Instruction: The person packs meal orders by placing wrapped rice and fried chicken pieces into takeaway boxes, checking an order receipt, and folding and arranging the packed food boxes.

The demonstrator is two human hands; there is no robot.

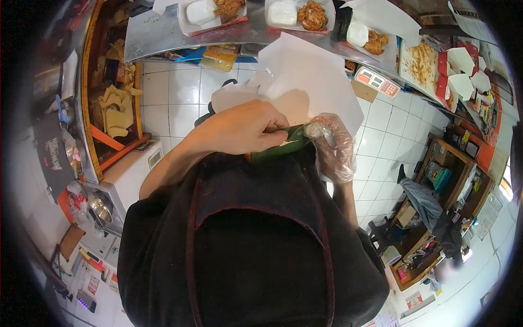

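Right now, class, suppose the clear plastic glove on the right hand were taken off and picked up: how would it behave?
The glove would probably be floppy, since it wrinkles loosely around the right hand. It is likely light, as the film looks thin and see-through. Its shiny surface may be slippery.

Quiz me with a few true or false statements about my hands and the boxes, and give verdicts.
1. The left hand and right hand both touch a green item. True.
2. The left hand is covered. False: it is bare; a clear plastic glove covers the right.
3. Three food boxes on the metal counter hold browned, fried-looking pieces. True.
4. Those three boxes are shut. False: all stand open.
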